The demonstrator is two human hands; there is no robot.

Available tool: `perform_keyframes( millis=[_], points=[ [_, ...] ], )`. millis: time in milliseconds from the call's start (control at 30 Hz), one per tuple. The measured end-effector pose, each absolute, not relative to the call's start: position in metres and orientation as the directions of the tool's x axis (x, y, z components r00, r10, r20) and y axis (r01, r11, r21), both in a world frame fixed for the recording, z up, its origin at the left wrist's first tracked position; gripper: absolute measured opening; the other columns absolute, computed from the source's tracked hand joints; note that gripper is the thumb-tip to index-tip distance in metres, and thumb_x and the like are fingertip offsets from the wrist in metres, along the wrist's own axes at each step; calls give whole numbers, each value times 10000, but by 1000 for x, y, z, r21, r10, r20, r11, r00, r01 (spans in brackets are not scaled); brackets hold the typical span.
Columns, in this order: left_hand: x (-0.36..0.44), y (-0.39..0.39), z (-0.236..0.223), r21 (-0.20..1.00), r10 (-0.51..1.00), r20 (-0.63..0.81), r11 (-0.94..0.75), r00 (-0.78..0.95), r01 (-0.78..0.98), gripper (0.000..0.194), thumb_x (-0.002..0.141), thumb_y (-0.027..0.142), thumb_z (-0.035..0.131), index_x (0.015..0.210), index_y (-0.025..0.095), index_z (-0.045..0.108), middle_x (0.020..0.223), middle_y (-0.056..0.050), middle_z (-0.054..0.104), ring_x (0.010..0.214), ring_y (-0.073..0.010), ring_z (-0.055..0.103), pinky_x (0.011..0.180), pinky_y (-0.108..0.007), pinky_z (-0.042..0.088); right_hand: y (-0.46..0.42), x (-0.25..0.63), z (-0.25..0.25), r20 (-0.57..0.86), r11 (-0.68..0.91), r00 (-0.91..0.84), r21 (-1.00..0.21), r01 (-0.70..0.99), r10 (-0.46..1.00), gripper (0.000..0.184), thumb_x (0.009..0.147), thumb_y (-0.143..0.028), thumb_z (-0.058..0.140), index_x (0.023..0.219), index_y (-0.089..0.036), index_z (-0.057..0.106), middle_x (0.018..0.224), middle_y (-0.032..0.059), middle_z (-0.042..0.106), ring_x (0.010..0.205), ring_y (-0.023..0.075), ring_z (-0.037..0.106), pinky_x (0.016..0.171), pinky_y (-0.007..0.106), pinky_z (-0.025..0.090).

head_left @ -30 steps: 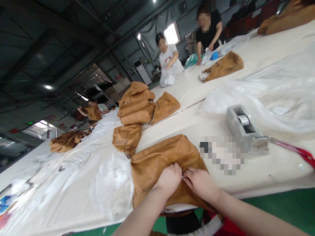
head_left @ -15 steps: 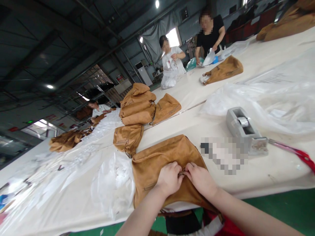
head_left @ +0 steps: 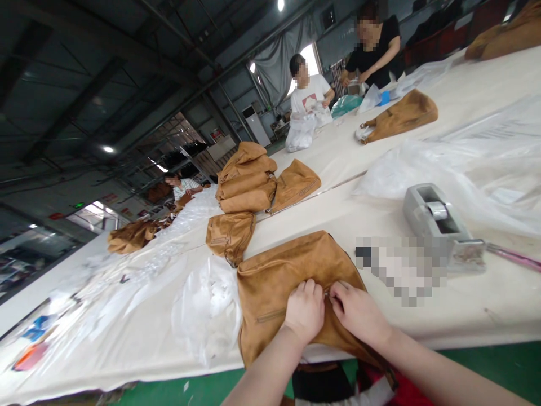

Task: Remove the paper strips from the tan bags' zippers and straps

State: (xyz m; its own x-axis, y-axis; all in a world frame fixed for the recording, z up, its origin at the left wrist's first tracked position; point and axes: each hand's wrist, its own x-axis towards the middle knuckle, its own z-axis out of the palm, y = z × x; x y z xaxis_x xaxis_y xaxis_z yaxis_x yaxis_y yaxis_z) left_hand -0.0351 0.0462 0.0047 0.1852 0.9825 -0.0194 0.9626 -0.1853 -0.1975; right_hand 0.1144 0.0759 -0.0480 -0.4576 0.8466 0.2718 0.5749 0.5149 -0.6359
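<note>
A brown suede-like bag (head_left: 291, 259) lies on the near edge of the table, with a zipper (head_left: 271, 316) across its front. My left hand (head_left: 306, 309) is closed on the bag's front, fingers curled against the material by the zipper line. Just to its right, my right hand (head_left: 359, 310) pinches the bag near the same line; a small metallic bit shows between the two hands. What exactly the fingertips grip is largely hidden. The bag's lower edge hangs near my lap.
A grey tape dispenser (head_left: 439, 217) stands at the right, beside a blurred patch. Clear plastic bags (head_left: 211, 310) lie left of the bag. Beyond are a stack of brown bags (head_left: 245, 183) and a smaller brown bag (head_left: 230, 234). Several people work around the table (head_left: 321, 206).
My view has shifted, so the scene sits slightly farther right. My hands stay on the bag's front, but their fingertips have parted slightly and more of the zipper shows.
</note>
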Motion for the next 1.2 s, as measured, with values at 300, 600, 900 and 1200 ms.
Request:
perform_keyframes(
  millis=[300, 600, 900, 1200],
  points=[
    [-34, 55, 6, -106, 992, -28, -127, 125, 986, 210, 824, 198, 487, 1032, 180, 505, 1048, -74, 564, 976, -217, 567, 867, -356, 499, 73, 116, -47, 286, 552, -489, -596, 583, 824, 123, 863, -151, 440, 820, -190, 548, 781, 26, 606, 658, 160, 589, 612, 282, 369],
    [-68, -50, -3, 151, 734, 631, 203, -252, 968, 459, 891, 212, 456, 1334, 195, 337, 1299, -160, 485, 1257, -273, 445, 1034, -472, 412, 71, 117, -47, 315, 577, -502, -613, 540, 805, 178, 886, -172, 405, 871, -197, 580, 830, 38, 633, 697, 167, 616, 651, 290, 418],
    [-107, -86, -14, 230, 686, 591, 360, -424, 904, 550, 905, 255, 459, 1420, 203, 272, 1450, -160, 352, 1353, -290, 337, 1085, -515, 362, 66, 113, -46, 401, 685, -567, -548, 481, 719, 218, 944, -257, 405, 1001, -228, 614, 941, 39, 652, 763, 159, 648, 747, 299, 491],
    [-110, -79, -59, 222, 785, 484, 317, -386, 922, 740, 894, 333, 483, 1484, 153, 75, 1504, -194, 296, 1389, -317, 277, 1081, -539, 359, 48, 101, -46, 491, 830, -668, -336, 446, 558, 326, 904, -303, 504, 1217, -234, 561, 1258, 92, 557, 1097, 256, 561, 969, 436, 442]
  ],
)
